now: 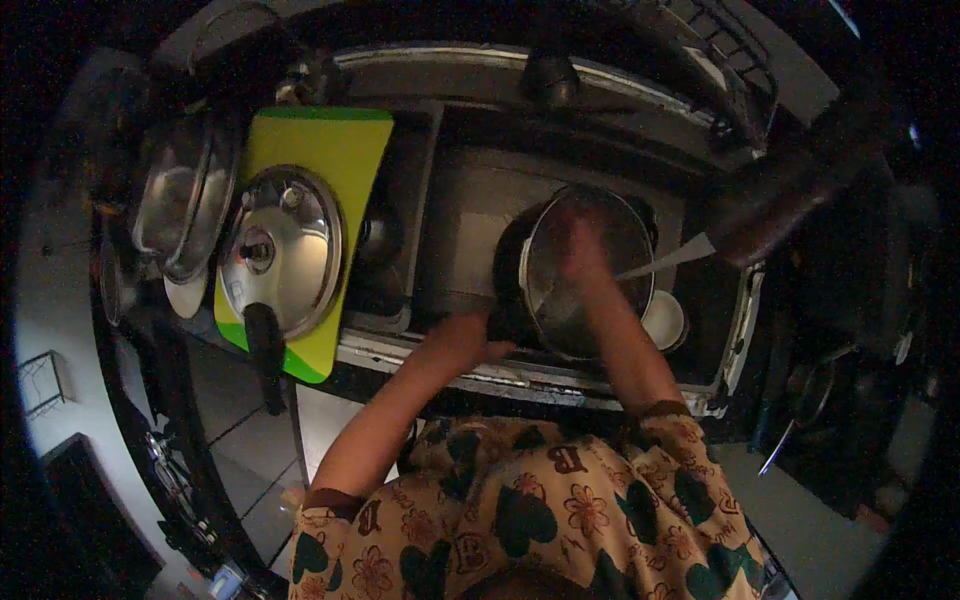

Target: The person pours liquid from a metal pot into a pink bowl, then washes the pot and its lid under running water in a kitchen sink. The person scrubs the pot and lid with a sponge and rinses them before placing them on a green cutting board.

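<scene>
A deep metal pot [536, 255], probably a pressure cooker body, stands in the right sink basin [469, 195]. My right hand [581, 240] reaches inside it, blurred, so whether the fingers hold anything is unclear. My left hand [465, 337] is at the basin's front edge, just left of the pot; shadow hides what its fingers touch. A pale streak [667, 257], perhaps running water, slants into the pot from a dark brown, pipe-like shape [772, 214]. Close by the pot's right side sits a small white bowl [664, 319].
Left of the basins, a pressure cooker lid [300, 270] with a black handle [264, 345] lies on a yellow-green board [330, 150]. Clear and metal vessels [176, 202] stand beyond it. A wire rack [731, 45] is at the back right. Dim light obscures much.
</scene>
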A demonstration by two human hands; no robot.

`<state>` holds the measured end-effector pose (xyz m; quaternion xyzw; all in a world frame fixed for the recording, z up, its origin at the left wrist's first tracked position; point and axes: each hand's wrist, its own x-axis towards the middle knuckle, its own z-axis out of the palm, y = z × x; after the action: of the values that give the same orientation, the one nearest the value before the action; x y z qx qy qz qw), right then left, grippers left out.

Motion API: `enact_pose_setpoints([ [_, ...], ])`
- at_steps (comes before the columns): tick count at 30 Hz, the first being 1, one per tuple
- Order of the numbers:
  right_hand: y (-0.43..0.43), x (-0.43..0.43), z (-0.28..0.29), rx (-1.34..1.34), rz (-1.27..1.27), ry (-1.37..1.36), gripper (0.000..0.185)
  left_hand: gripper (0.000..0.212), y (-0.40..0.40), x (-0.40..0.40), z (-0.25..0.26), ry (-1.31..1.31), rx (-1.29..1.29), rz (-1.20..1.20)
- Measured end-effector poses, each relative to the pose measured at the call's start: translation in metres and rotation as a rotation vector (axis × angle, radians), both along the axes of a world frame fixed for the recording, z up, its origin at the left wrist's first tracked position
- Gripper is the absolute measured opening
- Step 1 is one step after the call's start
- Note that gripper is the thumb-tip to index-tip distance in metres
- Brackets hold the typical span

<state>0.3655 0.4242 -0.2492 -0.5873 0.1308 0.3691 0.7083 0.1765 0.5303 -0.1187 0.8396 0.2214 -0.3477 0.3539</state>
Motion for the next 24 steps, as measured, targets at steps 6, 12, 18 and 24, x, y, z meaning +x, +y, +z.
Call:
enact_pose_setpoints([
  [6, -0.1, -0.031, -0.011, -0.238, 1.403, -0.806, 0.039, 0.064, 0.025, 0.018, 0.016, 0.098, -0.069, -0.043],
  [12, -0.069, 0.06, -0.07, -0.965, 1.575, -1.94, 0.035, 0.065, 0.024, 0.009, 0.018, 0.012, 0.0, -0.084],
  [18, -0.039, -0.049, 0.026, -0.76, 1.619, -0.781, 0.032, 0.065, 0.03, 0.005, 0.021, 0.114, -0.055, -0.042],
  [24, -0.015, -0.025, -0.011, -0.095, 0.844, -0.816, 0.03, 0.064, 0.035, -0.005, 0.01, 0.014, 0.038, -0.063],
])
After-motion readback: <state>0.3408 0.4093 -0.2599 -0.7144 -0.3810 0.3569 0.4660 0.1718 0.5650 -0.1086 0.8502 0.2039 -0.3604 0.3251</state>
